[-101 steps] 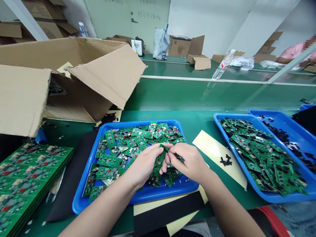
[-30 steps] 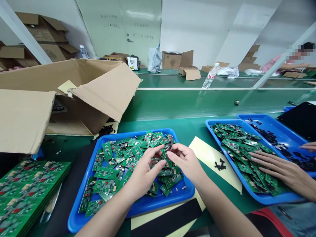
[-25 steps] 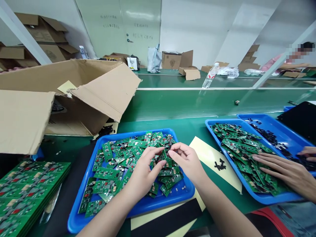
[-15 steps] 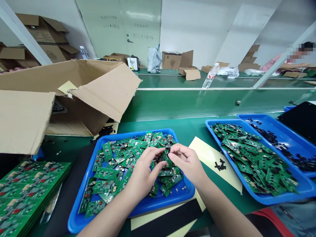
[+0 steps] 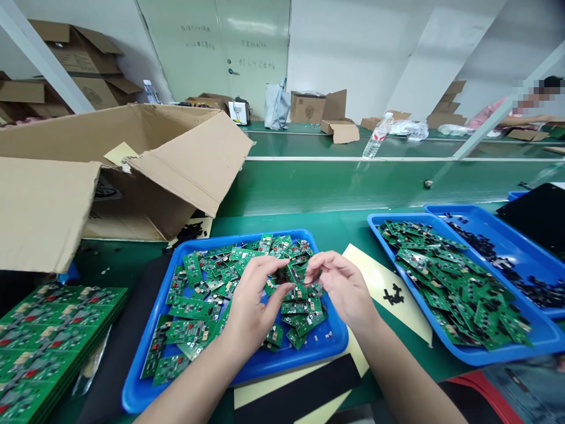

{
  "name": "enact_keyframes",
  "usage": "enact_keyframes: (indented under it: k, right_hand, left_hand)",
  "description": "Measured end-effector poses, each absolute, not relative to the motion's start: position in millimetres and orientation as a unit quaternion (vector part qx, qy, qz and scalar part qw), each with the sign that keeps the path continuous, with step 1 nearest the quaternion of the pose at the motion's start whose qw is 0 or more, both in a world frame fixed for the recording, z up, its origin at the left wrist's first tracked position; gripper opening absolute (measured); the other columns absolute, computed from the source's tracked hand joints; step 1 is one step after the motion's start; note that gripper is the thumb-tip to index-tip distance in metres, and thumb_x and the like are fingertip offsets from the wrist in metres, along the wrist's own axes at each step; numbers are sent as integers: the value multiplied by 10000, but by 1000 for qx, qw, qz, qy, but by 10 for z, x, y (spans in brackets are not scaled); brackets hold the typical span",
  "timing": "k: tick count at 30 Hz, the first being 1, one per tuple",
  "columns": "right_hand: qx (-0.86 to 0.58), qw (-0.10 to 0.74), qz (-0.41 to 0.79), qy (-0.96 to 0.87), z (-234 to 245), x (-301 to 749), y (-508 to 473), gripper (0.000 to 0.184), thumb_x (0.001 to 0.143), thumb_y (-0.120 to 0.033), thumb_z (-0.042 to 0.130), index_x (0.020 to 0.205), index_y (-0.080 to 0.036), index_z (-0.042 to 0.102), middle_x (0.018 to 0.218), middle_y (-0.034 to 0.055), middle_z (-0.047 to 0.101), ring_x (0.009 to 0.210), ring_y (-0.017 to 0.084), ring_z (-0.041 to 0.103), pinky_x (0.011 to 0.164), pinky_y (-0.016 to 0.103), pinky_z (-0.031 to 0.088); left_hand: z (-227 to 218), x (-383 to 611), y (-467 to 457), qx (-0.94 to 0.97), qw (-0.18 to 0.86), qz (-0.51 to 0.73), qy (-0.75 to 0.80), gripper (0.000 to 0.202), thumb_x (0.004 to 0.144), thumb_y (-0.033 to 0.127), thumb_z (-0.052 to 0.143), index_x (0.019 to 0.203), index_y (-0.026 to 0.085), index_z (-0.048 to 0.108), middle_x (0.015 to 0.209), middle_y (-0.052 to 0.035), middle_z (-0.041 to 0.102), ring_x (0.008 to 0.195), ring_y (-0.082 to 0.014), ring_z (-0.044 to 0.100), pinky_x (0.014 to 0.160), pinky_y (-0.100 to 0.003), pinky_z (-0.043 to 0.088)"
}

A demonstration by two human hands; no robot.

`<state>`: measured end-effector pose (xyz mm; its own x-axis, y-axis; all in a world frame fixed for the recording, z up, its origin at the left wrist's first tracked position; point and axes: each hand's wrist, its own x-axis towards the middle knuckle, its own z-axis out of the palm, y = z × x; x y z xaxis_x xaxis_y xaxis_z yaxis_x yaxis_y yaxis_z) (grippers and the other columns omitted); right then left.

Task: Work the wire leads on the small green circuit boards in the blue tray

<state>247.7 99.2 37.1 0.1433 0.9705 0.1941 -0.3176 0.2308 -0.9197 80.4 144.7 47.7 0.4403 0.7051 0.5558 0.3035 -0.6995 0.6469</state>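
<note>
A blue tray (image 5: pixel 145 388) in front of me holds a loose heap of small green circuit boards (image 5: pixel 198 294). Both my hands hover over the heap's right half. My left hand (image 5: pixel 251 306) curls its thumb and fingers around a small green board (image 5: pixel 289 275) held between the two hands. My right hand (image 5: pixel 342 285) pinches at the same board from the right, and a small dark piece shows at its fingertips. A yellow sheet (image 5: pixel 375 277) with several small black parts (image 5: pixel 394 293) lies right of the tray.
An open cardboard box (image 5: pixel 132 171) lies at the left behind the tray. Stacked green panels (image 5: pixel 48 335) sit at the near left. Two more blue trays (image 5: pixel 498 353) stand at the right, one with boards, one with black parts. A green conveyor belt (image 5: pixel 335 182) runs behind; a bottle (image 5: pixel 375 138) stands beyond.
Another person's hands, resting on the boards in the right tray a second ago, have gone. My hands have stayed over the heap and turned the small board between their fingertips.
</note>
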Motion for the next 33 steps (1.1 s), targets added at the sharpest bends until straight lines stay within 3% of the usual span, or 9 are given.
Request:
enact_keyframes:
  k: [3,5,8,11,23,28,33]
  right_hand:
    - [-383,620,568,-383,391,2473,997,330,820,-506,556,832,-180,600,661,11,605,564,132,583,556,272,490]
    - [-373,574,617,-389,408,2461,989,388,783,-543,600,903,-175,579,621,-3,614,528,135,593,531,271,491]
    - [-354,529,651,-414,419,2445,967,400,730,-410,719,1009,-183,547,612,-34,633,554,135,623,565,272,513]
    - [-340,528,656,-418,416,2444,950,355,758,-314,714,1042,-185,545,604,-51,632,572,117,630,590,255,512]
    - [-323,524,694,-375,424,2443,958,362,710,-358,737,958,-188,536,524,-73,576,443,92,532,484,227,429]
    - [-376,549,602,-442,424,2424,941,268,769,-346,671,941,-210,517,580,-73,552,502,96,565,531,237,471]
    - [-418,595,428,-536,405,2379,915,162,832,-209,570,975,-228,496,698,-27,574,650,118,595,592,239,484]
  left_hand:
    - [475,796,1442,840,169,444,263,285,838,139,574,1102,246,563,978,-55,605,903,-193,612,787,-334,525]
    - [467,795,1444,849,139,450,241,314,842,124,566,1123,264,564,979,-50,612,908,-191,617,791,-331,525]
    - [461,795,1455,849,118,459,232,354,835,109,575,1143,283,565,981,-41,614,912,-184,621,786,-313,528]
    - [466,789,1464,846,114,466,232,365,823,100,594,1137,285,571,973,-35,619,893,-173,624,774,-293,531]
    - [495,769,1450,805,298,443,260,254,789,257,670,1042,253,648,910,-50,657,823,-185,627,735,-322,560]
    - [476,770,1446,781,363,453,230,306,749,219,713,1046,273,665,883,-39,647,806,-173,623,710,-304,571]
    - [490,791,1427,749,441,439,228,292,769,212,687,1053,277,669,910,-34,620,812,-156,624,711,-296,592]
